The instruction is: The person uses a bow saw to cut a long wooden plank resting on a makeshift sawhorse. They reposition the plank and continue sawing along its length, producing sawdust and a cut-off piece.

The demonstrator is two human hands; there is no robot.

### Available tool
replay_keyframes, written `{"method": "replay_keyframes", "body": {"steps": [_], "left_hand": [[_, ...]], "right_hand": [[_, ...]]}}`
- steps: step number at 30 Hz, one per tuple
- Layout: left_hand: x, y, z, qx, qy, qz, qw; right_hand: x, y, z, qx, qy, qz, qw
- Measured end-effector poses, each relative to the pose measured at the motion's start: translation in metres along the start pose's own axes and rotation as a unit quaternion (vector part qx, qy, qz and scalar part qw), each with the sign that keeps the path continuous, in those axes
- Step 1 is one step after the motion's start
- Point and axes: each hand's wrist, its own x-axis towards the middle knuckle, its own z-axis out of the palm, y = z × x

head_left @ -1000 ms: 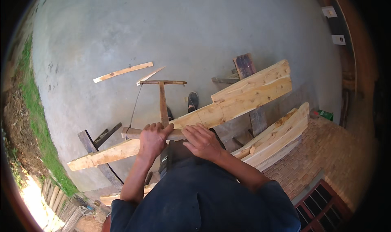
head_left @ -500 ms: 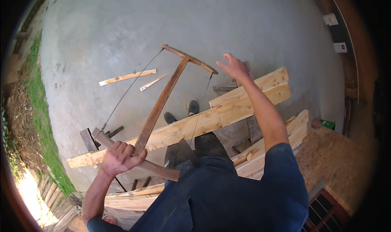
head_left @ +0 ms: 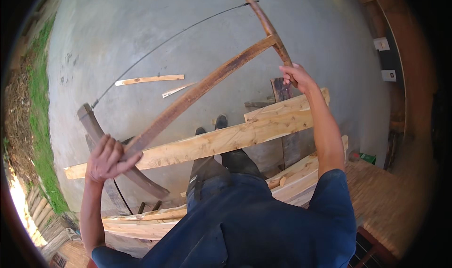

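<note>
A frame saw (head_left: 202,89) is gripped by the closed left hand (head_left: 109,160) and right hand (head_left: 298,77) above a plank (head_left: 212,142) seemingly not yet sawn through.

The long beam (head_left: 202,89) of the frame saw (head_left: 188,99) is slanting between the left hand (head_left: 109,159) and the right hand (head_left: 299,77), blocking the direct way from one to the other. Between beam and dark cord (head_left: 175,36), a wide gap is leaving room for a hand (two thin offcuts (head_left: 150,80) are lying on the concrete floor (head_left: 117,28) below). Beyond the cord, open space is continuing. Nearer the body, a long plank (head_left: 226,138) is running crosswise, barring a straight drop.
</note>
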Motion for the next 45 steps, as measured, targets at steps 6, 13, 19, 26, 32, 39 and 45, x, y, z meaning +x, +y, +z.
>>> {"method": "replay_keyframes", "body": {"steps": [6,13,19,26,32,39,45], "left_hand": [[-0.062,0.031,0.074,0.061,-0.045,-0.448,0.891],[-0.011,0.185,0.086,-0.435,0.069,-0.538,0.719],[0.081,0.236,0.079,-0.643,0.079,-0.4,0.648],[0.07,0.268,0.113,-0.502,-0.091,-0.349,0.786],[0.045,0.312,0.134,-0.471,-0.174,-0.48,0.719],[0.086,0.39,0.134,-0.49,-0.172,-0.582,0.625],[0.118,0.461,0.151,-0.56,-0.133,-0.657,0.487]], "right_hand": [[-0.12,-0.035,0.079,0.156,0.06,-0.103,0.981],[-0.253,-0.053,0.16,-0.023,0.108,-0.191,0.975],[-0.3,-0.043,0.165,-0.073,0.278,-0.165,0.944],[-0.302,0.006,0.134,0.013,0.333,-0.137,0.933],[-0.249,0.045,0.104,-0.002,0.245,-0.132,0.96],[-0.196,0.09,0.086,-0.103,0.166,-0.096,0.976],[-0.179,0.113,0.08,-0.249,0.118,-0.104,0.956]]}}
